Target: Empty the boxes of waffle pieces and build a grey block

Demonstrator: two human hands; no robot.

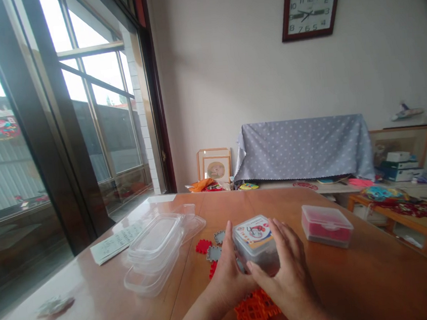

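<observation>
A small clear plastic box [257, 257] with a printed label on its lid is gripped between my two hands above the wooden table. My left hand [227, 275] presses its left side, thumb toward the front. Around the right side and front wraps my right hand [291, 269]. The contents look greyish and are hard to make out. Beneath my hands lie orange interlocking plastic pieces [252, 312], partly covered. Red pieces [203, 246] and grey pieces [213, 253] lie just left of the box, some hidden by my left hand.
Stacked clear plastic containers [155, 242] stand on the left of the table [177, 319], beside a paper pad [115, 243]. A crumpled small packet [54, 305] lies near the left edge. To the right sits a lidded box with pink contents [327, 227].
</observation>
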